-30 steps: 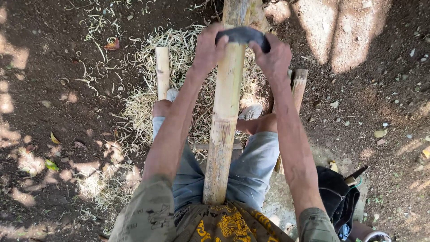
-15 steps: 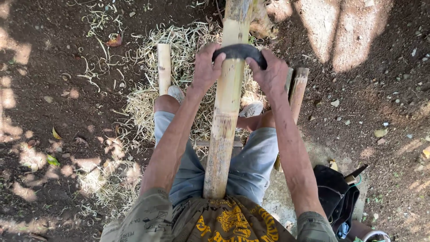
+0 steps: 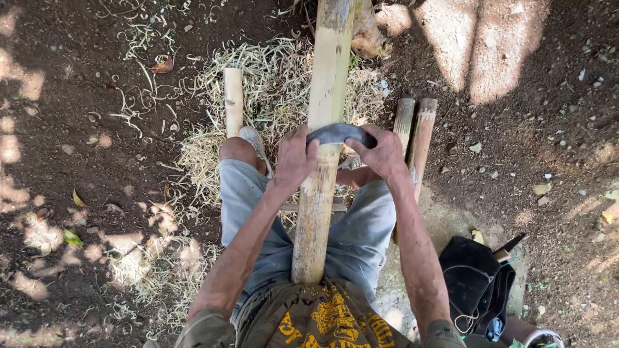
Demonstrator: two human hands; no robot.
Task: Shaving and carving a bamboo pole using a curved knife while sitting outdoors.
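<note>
The pole [image 3: 322,161] runs from the lap toward 12 o'clock, between the knees. Both hands are clamped on a dark curved blade [image 3: 340,133] laid across it — left hand [image 3: 295,161] at its 9 o'clock end, right hand [image 3: 382,154] at 3. Scraping well likely means even pressure from both sides, blade square to the pole, strokes along the grain. The pole is round, pale yellow, streaked. Fine curly shavings [image 3: 271,77] mat the dark soil; short cut stubs [image 3: 414,129] lie at 2 o'clock.
</note>
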